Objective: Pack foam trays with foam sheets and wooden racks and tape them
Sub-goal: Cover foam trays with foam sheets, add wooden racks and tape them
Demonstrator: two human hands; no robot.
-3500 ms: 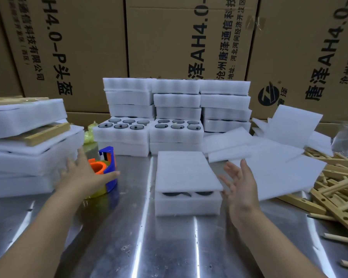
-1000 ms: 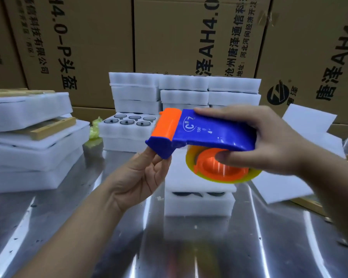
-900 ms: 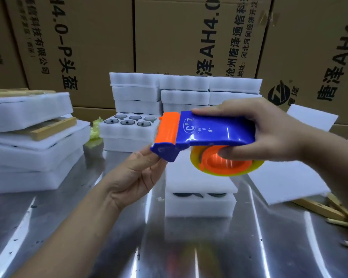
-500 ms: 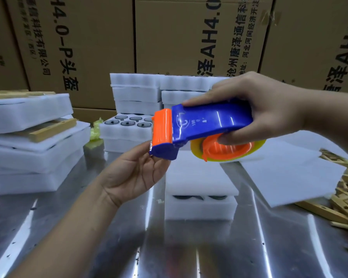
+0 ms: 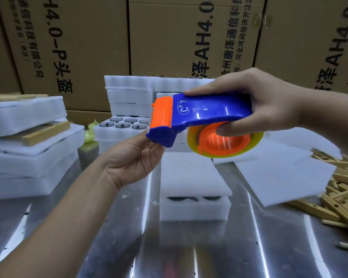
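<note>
As right hand point(image 5: 269, 109) clamps the tape dispenser point(image 5: 205, 111), left hand point(image 5: 135, 159) (fingers loose) touches its nose. Foam tray point(image 5: 193, 207) below.

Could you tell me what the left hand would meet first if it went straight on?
The left hand would meet the tape dispenser first, at its blue nose; whether they already touch is unclear.

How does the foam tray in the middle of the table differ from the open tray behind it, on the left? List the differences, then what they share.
The middle tray is covered by a foam sheet; the back tray is uncovered, its round wells in plain sight. The middle tray stands directly on the metal table; the back tray rests on another white tray. Both are white foam with dark pieces in their wells.
</note>
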